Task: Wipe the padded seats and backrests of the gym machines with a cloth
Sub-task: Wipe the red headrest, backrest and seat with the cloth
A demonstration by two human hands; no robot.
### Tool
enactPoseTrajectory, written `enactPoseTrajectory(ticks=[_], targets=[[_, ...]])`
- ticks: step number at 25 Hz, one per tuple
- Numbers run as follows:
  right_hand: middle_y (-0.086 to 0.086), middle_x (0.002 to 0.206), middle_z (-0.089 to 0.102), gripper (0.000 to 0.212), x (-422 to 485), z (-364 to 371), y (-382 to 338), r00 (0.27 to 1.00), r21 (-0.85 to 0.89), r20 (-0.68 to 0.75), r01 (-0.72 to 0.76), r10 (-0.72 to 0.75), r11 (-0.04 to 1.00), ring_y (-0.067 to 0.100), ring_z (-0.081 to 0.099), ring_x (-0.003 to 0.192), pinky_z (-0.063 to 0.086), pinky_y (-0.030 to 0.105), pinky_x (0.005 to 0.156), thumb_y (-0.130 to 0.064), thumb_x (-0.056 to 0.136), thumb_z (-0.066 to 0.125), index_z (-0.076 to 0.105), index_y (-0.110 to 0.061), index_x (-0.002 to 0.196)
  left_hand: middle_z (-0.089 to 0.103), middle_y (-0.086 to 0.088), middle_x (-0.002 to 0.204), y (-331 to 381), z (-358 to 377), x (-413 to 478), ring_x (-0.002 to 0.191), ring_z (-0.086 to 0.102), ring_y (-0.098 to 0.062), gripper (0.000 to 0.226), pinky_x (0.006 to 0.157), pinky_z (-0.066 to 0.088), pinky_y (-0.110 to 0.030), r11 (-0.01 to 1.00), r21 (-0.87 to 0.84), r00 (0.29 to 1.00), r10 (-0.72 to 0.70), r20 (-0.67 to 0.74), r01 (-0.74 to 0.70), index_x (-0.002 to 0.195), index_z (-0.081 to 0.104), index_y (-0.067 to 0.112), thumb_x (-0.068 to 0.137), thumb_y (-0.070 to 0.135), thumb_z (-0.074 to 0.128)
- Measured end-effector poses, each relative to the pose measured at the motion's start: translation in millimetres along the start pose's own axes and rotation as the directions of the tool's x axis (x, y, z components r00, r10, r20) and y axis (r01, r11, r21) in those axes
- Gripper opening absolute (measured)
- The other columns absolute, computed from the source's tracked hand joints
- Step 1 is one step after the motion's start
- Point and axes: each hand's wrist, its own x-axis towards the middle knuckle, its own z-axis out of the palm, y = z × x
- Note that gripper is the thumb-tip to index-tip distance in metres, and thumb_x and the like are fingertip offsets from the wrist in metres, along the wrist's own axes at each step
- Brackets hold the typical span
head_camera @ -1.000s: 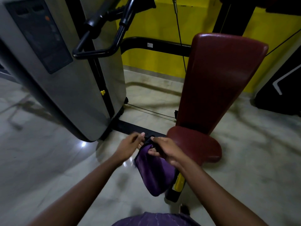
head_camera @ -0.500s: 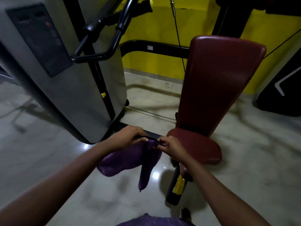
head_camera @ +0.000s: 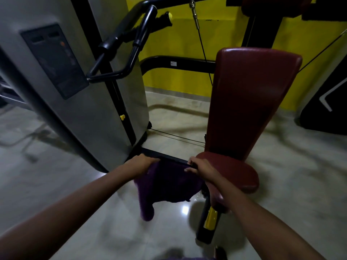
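A purple cloth (head_camera: 167, 186) hangs spread between my two hands in front of the machine. My left hand (head_camera: 140, 163) grips its left top corner and my right hand (head_camera: 201, 167) grips its right top corner. Just right of the cloth is the dark red padded seat (head_camera: 234, 169), and the tall dark red backrest (head_camera: 249, 98) rises behind it. The cloth hangs in the air beside the seat's left edge; I cannot tell whether it touches the seat.
A grey weight-stack housing (head_camera: 78, 94) with black handle bars (head_camera: 129, 51) stands at the left. A black seat post with a yellow band (head_camera: 209, 220) drops to the shiny tiled floor (head_camera: 93, 212). Cables (head_camera: 202, 47) run behind, before a yellow wall (head_camera: 180, 38). Another black machine (head_camera: 326, 106) is at far right.
My hands have moved apart and pulled the bunched cloth open into a wide sheet. The view has tilted slightly downward, toward the seat.
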Motion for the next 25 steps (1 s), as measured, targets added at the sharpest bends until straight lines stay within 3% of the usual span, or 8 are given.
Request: enactPoseTrajectory(ticks=[4,6,8,10,16,20,23,25], targets=[[-0.003,0.079,0.064,0.020,4.9,-12.6,-47.7,0.948,0.173,-0.307,-0.035,0.087,0.984,0.007,0.053,0.073,0.035,0.015,0.059,-0.034,0.078,0.072,0.067,-0.017,0.086,0.050,-0.015,0.138,10.8,14.5,14.4,0.118,0.054,-0.031,0.075,0.097,0.046,-0.038,0.859,-0.464,0.971,-0.238,0.011,0.216,0.151,0.013,0.025,0.091,0.017,0.058],[0.000,0.088,0.070,0.020,-2.8,-9.4,-72.6,0.954,0.179,-0.298,0.017,0.038,0.984,0.007,0.057,0.078,0.037,0.012,0.062,-0.034,0.080,0.070,0.069,-0.016,0.088,0.057,-0.011,0.125,28.5,12.7,16.0,0.096,0.061,-0.025,0.062,0.077,0.055,-0.038,0.325,-0.935,0.951,-0.307,0.040,0.144,0.145,0.027,0.030,0.092,0.008,0.053],[0.001,0.101,0.070,0.021,-15.0,-2.7,-88.3,0.971,0.116,-0.226,0.105,-0.076,0.988,0.011,0.061,0.091,0.038,0.013,0.071,-0.030,0.086,0.063,0.070,-0.016,0.100,0.063,-0.005,0.098,46.8,0.2,13.7,0.073,0.059,-0.016,0.031,0.059,0.051,-0.029,-0.287,-0.958,0.943,-0.311,0.115,0.022,0.122,0.047,0.030,0.096,0.013,0.042],[0.000,0.109,0.067,0.025,-25.2,-5.5,-91.6,0.973,0.087,-0.155,0.186,-0.171,0.979,0.011,0.057,0.101,0.034,0.006,0.075,-0.026,0.093,0.055,0.067,-0.016,0.113,0.065,0.000,0.089,52.5,-9.3,17.0,0.067,0.063,-0.011,0.019,0.054,0.051,-0.023,-0.454,-0.890,0.961,-0.265,0.081,-0.051,0.115,0.052,0.023,0.098,0.024,0.043],[0.005,0.126,0.042,0.075,-17.6,-71.2,-48.2,0.940,0.221,-0.336,0.022,0.055,0.975,0.019,0.042,0.118,0.039,0.032,0.098,-0.027,0.069,0.081,0.045,-0.020,0.135,0.042,0.007,0.135,37.6,-52.4,30.8,0.101,0.053,0.016,0.071,0.078,0.040,0.001,0.454,-0.835,0.950,0.159,-0.268,-0.311,0.138,0.029,0.026,0.084,-0.009,0.058],[0.005,0.110,0.061,0.037,-3.3,-105.4,-33.3,0.996,0.165,-0.094,0.009,0.007,0.986,0.012,0.054,0.103,0.039,0.007,0.074,-0.027,0.082,0.070,0.060,-0.013,0.115,0.043,0.006,0.142,23.4,-71.3,60.1,0.127,0.045,-0.011,0.093,0.102,0.040,-0.020,0.798,-0.451,0.916,0.326,-0.235,-0.400,0.148,0.019,0.026,0.075,0.021,0.077],[-0.003,0.094,0.061,0.014,-12.9,-108.5,-10.9,0.993,0.330,-0.074,-0.058,0.087,0.942,0.009,0.057,0.088,0.042,0.014,0.069,-0.031,0.088,0.061,0.057,-0.021,0.097,0.044,0.003,0.142,16.2,-59.1,83.4,0.121,0.050,-0.017,0.092,0.100,0.043,-0.030,0.859,-0.442,0.967,0.231,-0.111,-0.257,0.139,0.032,0.033,0.064,0.027,0.085],[0.002,0.099,0.065,0.013,-18.6,-114.7,0.0,0.988,0.568,-0.070,-0.075,0.139,0.819,0.013,0.062,0.090,0.048,0.022,0.074,-0.028,0.091,0.057,0.057,-0.018,0.099,0.050,0.006,0.133,14.3,-74.7,93.6,0.110,0.056,-0.010,0.076,0.089,0.048,-0.023,0.628,-0.750,0.973,0.210,-0.093,-0.207,0.120,0.051,0.037,0.055,0.038,0.089]])
